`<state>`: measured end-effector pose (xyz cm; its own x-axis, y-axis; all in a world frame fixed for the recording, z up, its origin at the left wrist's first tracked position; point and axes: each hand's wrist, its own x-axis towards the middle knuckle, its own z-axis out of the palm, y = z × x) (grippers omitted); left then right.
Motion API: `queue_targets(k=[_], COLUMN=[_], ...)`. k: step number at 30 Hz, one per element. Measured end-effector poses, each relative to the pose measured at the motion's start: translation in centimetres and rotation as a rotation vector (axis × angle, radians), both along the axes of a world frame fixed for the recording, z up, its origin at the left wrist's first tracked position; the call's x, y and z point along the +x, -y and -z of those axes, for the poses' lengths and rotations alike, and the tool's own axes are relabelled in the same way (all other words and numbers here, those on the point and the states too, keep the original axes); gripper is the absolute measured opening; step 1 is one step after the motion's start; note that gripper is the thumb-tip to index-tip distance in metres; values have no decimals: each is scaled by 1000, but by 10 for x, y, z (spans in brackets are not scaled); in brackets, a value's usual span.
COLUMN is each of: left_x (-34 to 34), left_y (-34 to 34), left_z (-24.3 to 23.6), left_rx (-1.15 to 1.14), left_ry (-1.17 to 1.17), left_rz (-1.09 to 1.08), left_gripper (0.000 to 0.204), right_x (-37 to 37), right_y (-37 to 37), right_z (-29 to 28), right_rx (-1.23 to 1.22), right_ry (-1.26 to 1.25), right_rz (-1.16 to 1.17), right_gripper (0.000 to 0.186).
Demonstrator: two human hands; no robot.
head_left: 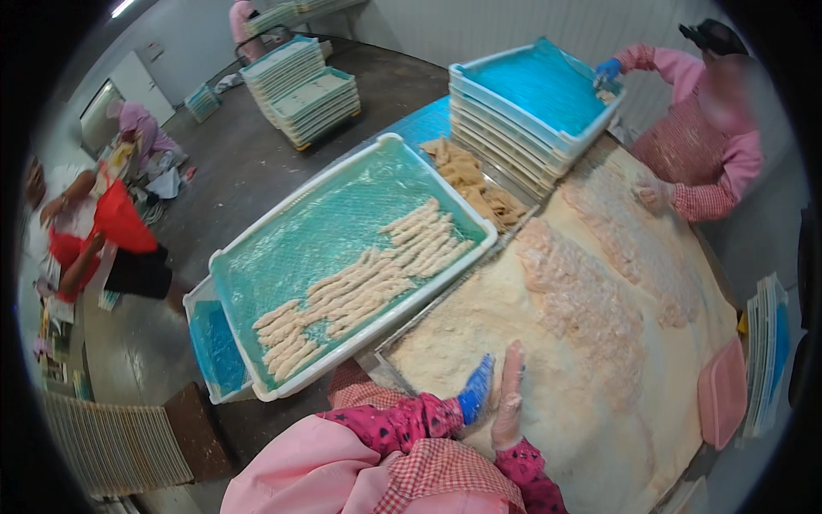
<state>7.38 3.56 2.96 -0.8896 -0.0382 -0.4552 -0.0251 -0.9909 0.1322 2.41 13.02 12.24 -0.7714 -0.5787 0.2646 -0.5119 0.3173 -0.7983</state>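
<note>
My left hand (477, 390), in a blue glove dusted with white powder, is held low over the floury work table (437, 343). Beside it is my right hand (509, 399) in a clear glove, fingers stretched out and pointing away from me. The palms face each other with a narrow gap, and I make out nothing held between them. Pale raw meat pieces (582, 291) lie heaped in the powder beyond my right hand. To the left, a white tray (300, 201) lined with green film carries rows of long coated meat strips (360, 287).
A co-worker (711, 128) stands across the table, one blue-gloved hand at a stack of trays (522, 111) lined with blue film. Brown cloth (475, 180) lies between stack and tray. A pink tub (722, 394) sits at the right edge. More tray stacks (300, 90) stand behind.
</note>
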Motion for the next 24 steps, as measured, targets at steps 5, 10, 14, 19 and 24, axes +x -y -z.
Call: queue_targets(k=[5,10,14,19,24], left_x=[27,72,98,144,170], left_y=[136,307,340,215,110], left_z=[-51,-73,-10,-110,-122], left_rx=[-593,-1452,-2074,-1977,-2183], left_ry=[-118,450,443,270,-217], left_rz=[-444,-508,-152,6,624], left_gripper=[39,31,29,14,21], right_x=[-23,-22,-8,36,100], right_y=[-56,-117,-118,-134,-134], right_z=[21,31,0,-25,-23], right_rx=[63,387,7,159,71], right_ry=[419,-226,188,533,499], right_rz=[177,210,231,-98,-512], right_gripper=[36,28,42,29,29])
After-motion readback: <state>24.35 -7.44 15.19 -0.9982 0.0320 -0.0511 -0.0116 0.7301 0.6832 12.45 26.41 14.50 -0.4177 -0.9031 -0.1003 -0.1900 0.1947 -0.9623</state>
